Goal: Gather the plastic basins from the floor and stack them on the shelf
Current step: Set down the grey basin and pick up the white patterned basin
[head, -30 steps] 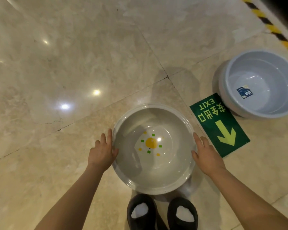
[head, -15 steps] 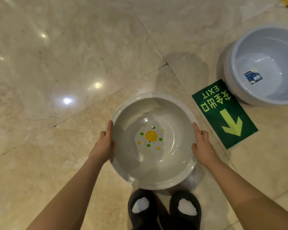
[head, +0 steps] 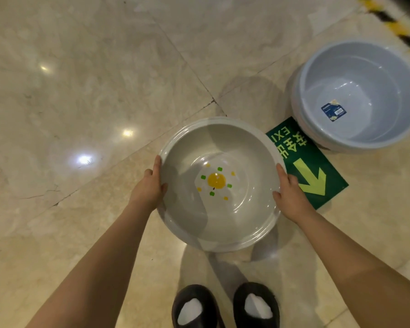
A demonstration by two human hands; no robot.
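I am gripping the white basin (head: 219, 185) by opposite sides of its rim, my left hand (head: 149, 185) and right hand (head: 290, 197) both clamped on it, thumbs inside, keeping it level above the floor (head: 81, 91). The blue basin (head: 357, 95) is sitting near the striped floor edge (head: 393, 27), awaiting collection.

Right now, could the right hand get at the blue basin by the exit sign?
Probably not yet: the right hand and left hand both grip the white basin, while the blue basin sits apart beyond the exit sign.
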